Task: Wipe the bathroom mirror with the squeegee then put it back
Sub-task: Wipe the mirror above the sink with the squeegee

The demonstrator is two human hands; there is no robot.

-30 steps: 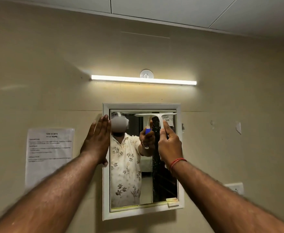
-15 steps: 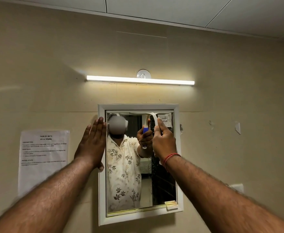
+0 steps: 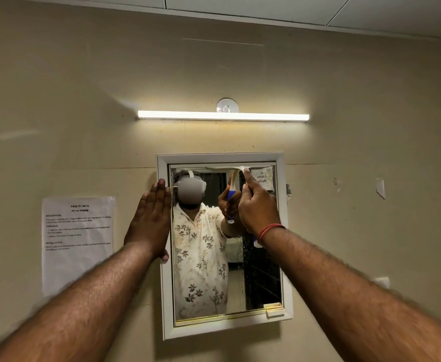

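Observation:
A white-framed bathroom mirror (image 3: 287,259) hangs on the beige wall. My right hand (image 3: 258,207) is shut on the handle of a white squeegee (image 3: 227,169), whose blade lies flat against the glass along the mirror's top edge. Most of the handle is hidden in my fist; its blue and white end shows below my wrist and in the reflection. My left hand (image 3: 150,220) rests flat, fingers together, on the mirror's left frame and the wall beside it. Water drops speckle the glass under my right hand.
A lit tube light (image 3: 223,115) runs above the mirror. A printed paper sheet (image 3: 78,244) is stuck to the wall on the left. A small latch (image 3: 274,309) sits at the mirror's lower right corner. A white switch plate (image 3: 381,282) peeks out at the right.
My right hand has slid the squeegee up and to the left, from the upper right of the glass to the very top edge. My left hand has stayed pressed on the left frame.

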